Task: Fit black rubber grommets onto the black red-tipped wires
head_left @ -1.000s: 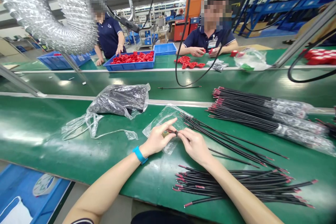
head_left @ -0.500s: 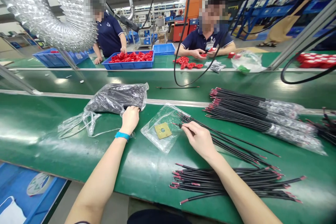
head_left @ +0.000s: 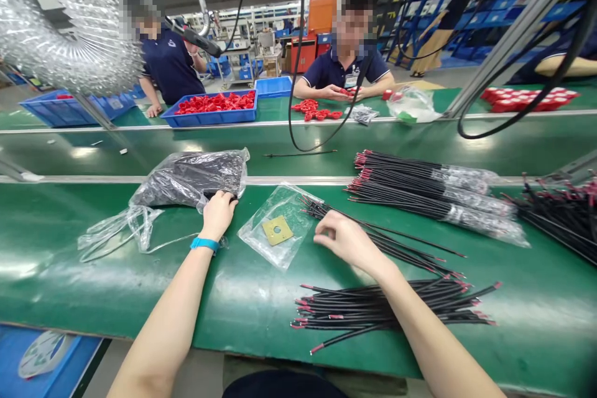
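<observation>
My left hand (head_left: 217,212), with a blue wristband, reaches into the open mouth of a clear plastic bag of small black parts (head_left: 191,177); its fingertips are hidden inside. My right hand (head_left: 342,241) rests on the green bench with fingers curled, on a fan of black wires with red ends (head_left: 396,249); I cannot see whether it holds one. Between the hands lies a small clear bag (head_left: 280,224) over a yellow square plate with a hole (head_left: 277,230). A pile of the same wires (head_left: 373,311) lies by my right forearm.
Bagged wire bundles (head_left: 433,193) lie at the right, more wires (head_left: 564,211) at the far right, an empty crumpled bag (head_left: 116,227) at the left. Across the conveyor two people work by a blue bin of red parts (head_left: 214,106). A foil duct (head_left: 69,31) and black cables (head_left: 298,106) hang overhead.
My left hand left the wire tip at the centre and went to the bag of black parts. My right hand laid its wire on the fan and now rests there.
</observation>
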### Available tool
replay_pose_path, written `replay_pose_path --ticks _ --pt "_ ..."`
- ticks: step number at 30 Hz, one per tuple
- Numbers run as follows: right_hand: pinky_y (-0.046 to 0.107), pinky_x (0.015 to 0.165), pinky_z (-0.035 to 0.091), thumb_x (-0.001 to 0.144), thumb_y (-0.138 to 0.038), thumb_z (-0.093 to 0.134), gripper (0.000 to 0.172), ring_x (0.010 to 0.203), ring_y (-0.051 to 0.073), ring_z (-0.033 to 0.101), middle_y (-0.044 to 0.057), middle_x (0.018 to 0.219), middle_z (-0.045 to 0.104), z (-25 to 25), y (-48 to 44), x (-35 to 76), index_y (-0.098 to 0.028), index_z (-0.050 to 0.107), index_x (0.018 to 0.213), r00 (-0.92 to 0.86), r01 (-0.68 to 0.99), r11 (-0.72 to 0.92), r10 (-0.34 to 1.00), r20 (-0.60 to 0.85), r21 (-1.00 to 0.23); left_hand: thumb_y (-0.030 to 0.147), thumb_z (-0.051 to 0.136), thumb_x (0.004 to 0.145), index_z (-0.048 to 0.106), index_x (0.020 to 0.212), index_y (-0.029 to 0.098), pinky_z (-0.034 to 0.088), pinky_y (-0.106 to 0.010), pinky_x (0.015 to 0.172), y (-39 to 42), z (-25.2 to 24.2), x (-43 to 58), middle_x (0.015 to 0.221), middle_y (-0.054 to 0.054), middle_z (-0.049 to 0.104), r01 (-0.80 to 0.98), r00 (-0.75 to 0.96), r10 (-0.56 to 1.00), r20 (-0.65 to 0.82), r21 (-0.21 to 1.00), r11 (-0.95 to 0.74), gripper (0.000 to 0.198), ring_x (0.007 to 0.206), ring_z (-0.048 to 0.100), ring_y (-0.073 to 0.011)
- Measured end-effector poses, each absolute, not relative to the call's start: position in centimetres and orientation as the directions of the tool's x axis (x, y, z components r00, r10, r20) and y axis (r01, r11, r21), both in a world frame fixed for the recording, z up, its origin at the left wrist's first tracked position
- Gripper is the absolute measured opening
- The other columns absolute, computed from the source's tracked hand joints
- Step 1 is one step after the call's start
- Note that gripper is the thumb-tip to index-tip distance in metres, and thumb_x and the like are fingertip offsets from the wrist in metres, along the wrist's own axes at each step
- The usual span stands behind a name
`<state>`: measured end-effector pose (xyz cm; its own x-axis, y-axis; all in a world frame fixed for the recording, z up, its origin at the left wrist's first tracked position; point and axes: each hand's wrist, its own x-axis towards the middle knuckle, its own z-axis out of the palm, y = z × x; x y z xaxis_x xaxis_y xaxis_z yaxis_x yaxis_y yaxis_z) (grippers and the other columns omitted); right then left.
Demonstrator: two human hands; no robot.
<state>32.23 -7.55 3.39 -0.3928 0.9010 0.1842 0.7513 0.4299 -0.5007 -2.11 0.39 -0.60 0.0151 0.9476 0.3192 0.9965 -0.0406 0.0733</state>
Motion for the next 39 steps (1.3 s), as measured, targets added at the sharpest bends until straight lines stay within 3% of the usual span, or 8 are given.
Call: replay_pose_path --ticks 3,7,12,17,21,28,33,39 --pt "0.023 0.052 0.036 0.071 -0.029 0.08 0.012 0.061 0.013 0.056 -0.001 0.074 0.061 4.3 -9.3 31.6 -0.023 0.069 0.07 -0.629 0.621 0.48 0.777 -0.028 -0.619 0.035 0.049 0.093 0.066 0.102 0.018 0.046 -0.031 0.07 0.1 -0.2 -1.8 0.099 -0.01 0.06 0.995 -0.017 0.952 0.305 0.097 -0.013 0.025 0.086 0.062 -0.0249" --pt "0.023 0.049 0.029 0.064 -0.019 0.083 0.021 0.056 0.012 0.052 -0.003 0.061 0.059 4.7 -10.9 30.9 -0.022 0.063 0.056 -0.682 0.64 0.511 0.721 -0.118 -0.575 0.032 0.051 0.091 0.064 0.107 0.018 0.048 -0.031 0.072 0.3 -0.5 -1.9 0.101 -0.01 0.06 0.987 -0.032 0.945 0.326 0.157 -0.021 0.025 0.086 0.063 -0.0243" --pt "0.024 0.051 0.03 0.077 -0.019 0.07 0.022 0.053 0.012 0.051 -0.003 0.06 0.059 4.5 -10.8 30.9 -0.021 0.06 0.058 -0.69 0.588 0.532 0.723 -0.035 -0.609 0.024 0.054 0.087 0.063 0.104 0.017 0.049 -0.032 0.077 0.7 -1.1 -2.5 0.1 -0.009 0.06 0.961 -0.059 0.928 0.369 0.271 -0.047 0.021 0.084 0.062 -0.022" --pt "0.023 0.056 0.04 0.097 -0.032 0.048 0.021 0.05 0.011 0.055 -0.003 0.065 0.062 2.9 -8.7 29.8 -0.021 0.064 0.09 -0.425 0.608 0.369 0.899 0.105 -0.702 0.019 0.052 0.085 0.064 0.09 0.018 0.047 -0.031 0.075 0.5 -0.7 -2.2 0.095 -0.007 0.06 0.956 -0.051 0.903 0.426 0.283 -0.079 0.013 0.081 0.06 -0.0208" --pt "0.027 0.07 0.045 0.097 -0.028 0.049 0.019 0.074 0.016 0.062 0.004 0.084 0.066 0.6 -7.4 28.0 -0.02 0.067 0.096 -0.339 0.639 0.474 0.88 0.332 -0.605 0.017 0.052 0.083 0.063 0.089 0.018 0.047 -0.03 0.075 0.2 0.0 -1.6 0.089 -0.006 0.06 0.928 -0.064 0.87 0.49 0.35 -0.128 0.013 0.08 0.058 -0.0193" --pt "0.027 0.068 0.042 0.099 -0.016 0.04 0.027 0.076 0.017 0.054 0.004 0.083 0.057 -0.5 -7.8 26.3 -0.02 0.067 0.094 -0.435 0.771 0.516 0.855 0.284 -0.373 0.021 0.059 0.082 0.066 0.092 0.016 0.049 -0.027 0.074 -1.1 1.7 0.5 0.084 -0.003 0.063 0.684 -0.058 0.824 0.563 0.624 -0.378 0.013 0.073 0.058 -0.0145" --pt "0.029 0.069 0.041 0.094 -0.008 0.045 0.025 0.073 0.019 0.054 0.006 0.082 0.059 -0.2 -8.0 26.4 -0.019 0.068 0.092 -0.51 0.767 0.582 0.809 0.293 -0.272 0.031 0.064 0.082 0.07 0.099 0.016 0.051 -0.029 0.078 -2.3 1.9 3.1 0.097 -0.008 0.068 0.349 0.073 0.926 0.371 0.86 -0.372 0.023 0.083 0.063 -0.0167" --pt "0.028 0.071 0.048 0.099 -0.024 0.045 0.024 0.078 0.017 0.061 0.007 0.09 0.063 -0.2 -8.0 27.4 -0.019 0.068 0.103 -0.308 0.655 0.55 0.821 0.481 -0.519 0.038 0.076 0.074 0.068 0.11 0.011 0.052 -0.031 0.079 -3.3 1.0 5.6 0.095 -0.011 0.071 -0.084 0.238 0.971 0.001 0.996 0.019 0.046 0.082 0.066 -0.0175"
